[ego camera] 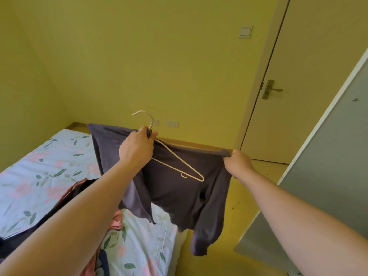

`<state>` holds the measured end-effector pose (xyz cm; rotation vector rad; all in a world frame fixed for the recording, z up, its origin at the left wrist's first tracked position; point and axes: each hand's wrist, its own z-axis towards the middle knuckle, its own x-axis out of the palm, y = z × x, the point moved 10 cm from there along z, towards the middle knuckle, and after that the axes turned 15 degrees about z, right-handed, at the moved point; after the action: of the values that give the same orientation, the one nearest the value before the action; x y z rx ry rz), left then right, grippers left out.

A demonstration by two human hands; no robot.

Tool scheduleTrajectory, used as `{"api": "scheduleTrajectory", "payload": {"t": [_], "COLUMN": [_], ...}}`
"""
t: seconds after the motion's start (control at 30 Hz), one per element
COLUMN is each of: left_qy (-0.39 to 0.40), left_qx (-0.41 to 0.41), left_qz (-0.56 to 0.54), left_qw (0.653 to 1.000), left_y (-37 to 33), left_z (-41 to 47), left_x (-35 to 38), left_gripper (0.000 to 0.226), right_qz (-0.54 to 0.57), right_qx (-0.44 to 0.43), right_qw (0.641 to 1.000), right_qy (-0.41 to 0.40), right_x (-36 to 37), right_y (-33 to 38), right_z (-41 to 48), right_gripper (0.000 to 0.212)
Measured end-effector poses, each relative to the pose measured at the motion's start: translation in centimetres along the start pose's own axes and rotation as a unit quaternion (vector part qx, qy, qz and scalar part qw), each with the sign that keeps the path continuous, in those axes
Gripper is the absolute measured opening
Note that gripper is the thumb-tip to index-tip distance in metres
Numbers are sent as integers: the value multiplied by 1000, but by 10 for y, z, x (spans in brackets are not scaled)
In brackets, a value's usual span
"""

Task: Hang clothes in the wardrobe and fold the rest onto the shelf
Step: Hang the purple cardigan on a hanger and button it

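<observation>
held up over the bed (59, 166), the dark top (179, 188) is mid-hangering: left hand (137, 150) grips the wire hanger (179, 162) and collar, right hand (238, 162) pinches a shoulder, likely needing the hanger's free arm slipped inside next.

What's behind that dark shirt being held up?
Above the dark shirt you see the yellow wall and wooden skirting board; the floral bed sheet shows at its left. It hides the sheet's far corner and some floor. The white hanger lies in front.
</observation>
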<state>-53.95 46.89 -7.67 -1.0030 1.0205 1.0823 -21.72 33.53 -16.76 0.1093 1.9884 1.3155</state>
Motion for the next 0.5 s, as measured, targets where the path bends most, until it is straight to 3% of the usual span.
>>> {"api": "scheduleTrajectory", "payload": {"t": [0.1,0.23,0.4,0.5], "left_qy": [0,4,3,1], "left_qx": [-14,-43,-52,-64], "left_qz": [-10,-19,-19,-31], "left_qw": [1000,999,998,997], "left_y": [6,20,29,32], "left_z": [-1,-4,-4,-4], "left_x": [0,-1,-2,-3], "left_gripper": [36,37,35,35], "right_qz": [143,146,282,308], "right_qx": [66,45,150,166], "right_qw": [987,988,948,936], "right_qy": [13,2,5,28], "right_x": [19,19,33,44], "right_y": [-5,9,-3,2], "right_z": [-1,-6,-16,-17], "right_gripper": [35,27,26,26]}}
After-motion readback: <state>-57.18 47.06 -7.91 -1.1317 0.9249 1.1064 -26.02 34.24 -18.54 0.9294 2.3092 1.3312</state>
